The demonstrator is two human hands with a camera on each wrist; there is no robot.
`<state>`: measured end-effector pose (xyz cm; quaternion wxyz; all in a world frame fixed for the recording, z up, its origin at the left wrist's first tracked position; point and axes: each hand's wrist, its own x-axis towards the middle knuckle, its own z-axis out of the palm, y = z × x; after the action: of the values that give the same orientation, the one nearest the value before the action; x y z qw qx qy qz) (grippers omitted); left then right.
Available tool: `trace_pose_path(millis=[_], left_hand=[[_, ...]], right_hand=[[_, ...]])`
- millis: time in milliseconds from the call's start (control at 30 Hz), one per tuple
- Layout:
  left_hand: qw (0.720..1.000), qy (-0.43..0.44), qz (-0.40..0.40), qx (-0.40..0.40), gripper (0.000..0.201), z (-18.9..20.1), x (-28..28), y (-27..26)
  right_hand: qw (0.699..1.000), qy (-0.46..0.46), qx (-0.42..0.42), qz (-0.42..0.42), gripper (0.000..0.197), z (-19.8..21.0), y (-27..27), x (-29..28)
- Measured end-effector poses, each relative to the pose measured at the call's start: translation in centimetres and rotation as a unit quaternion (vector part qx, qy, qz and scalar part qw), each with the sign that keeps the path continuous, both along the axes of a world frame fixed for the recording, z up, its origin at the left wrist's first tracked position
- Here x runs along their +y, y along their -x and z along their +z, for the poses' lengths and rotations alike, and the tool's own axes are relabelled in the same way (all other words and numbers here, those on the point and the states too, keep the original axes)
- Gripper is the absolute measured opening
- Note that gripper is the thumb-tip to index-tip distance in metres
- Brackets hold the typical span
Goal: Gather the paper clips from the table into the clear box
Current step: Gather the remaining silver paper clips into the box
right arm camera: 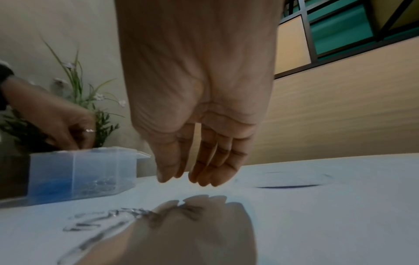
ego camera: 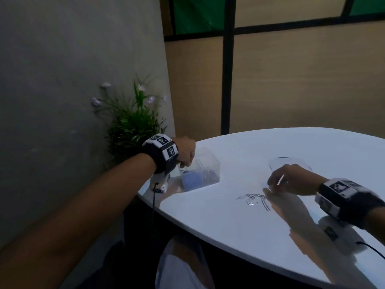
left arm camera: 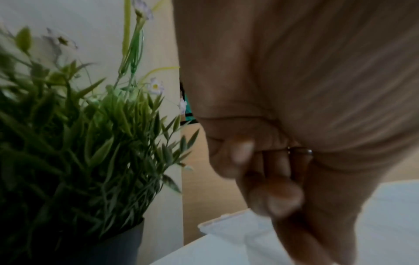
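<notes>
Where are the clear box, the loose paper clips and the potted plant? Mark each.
clear box (ego camera: 203, 163): head view, upper side wall.
paper clips (ego camera: 253, 200): head view, middle of the pile.
potted plant (ego camera: 133, 122): head view, leaves.

Worktop (ego camera: 260, 222): white, smooth, glossy; mirrors right hand (ego camera: 291, 180) and wrist unit.
Clear box (ego camera: 200, 170): transparent smooth plastic, faint blue tint at its base.
Paper clips (ego camera: 255, 200): thin silvery metal wire, shiny.
Ring (right arm camera: 90, 130) on left hand (ego camera: 185, 152): shiny metal.
Wristbands (ego camera: 160, 155): black matt cloth.
Wall panel (ego camera: 308, 80): wood-look, matt grain.
</notes>
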<state>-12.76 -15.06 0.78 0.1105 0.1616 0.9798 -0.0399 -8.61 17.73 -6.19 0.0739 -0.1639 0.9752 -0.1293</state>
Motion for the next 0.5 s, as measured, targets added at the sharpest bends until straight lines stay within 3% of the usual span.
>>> trace_pose_path(millis=[233, 367, 500], left_hand=[[0.991, 0.109, -0.053, 0.052, 0.004, -0.9, -0.3, 0.8], [0.981, 0.164, -0.087, 0.057, 0.019, -1.6, 0.3, 1.5], [0.973, 0.195, -0.101, 0.076, 0.013, -2.2, 0.8, 1.7]], right_hand=[[0.99, 0.116, 0.061, 0.057, 0.004, -0.3, 1.7, -4.5], [0.986, 0.139, 0.057, 0.073, 0.01, -1.3, 2.5, -6.0], [0.985, 0.146, 0.046, 0.08, 0.013, -1.4, 3.5, -6.6]])
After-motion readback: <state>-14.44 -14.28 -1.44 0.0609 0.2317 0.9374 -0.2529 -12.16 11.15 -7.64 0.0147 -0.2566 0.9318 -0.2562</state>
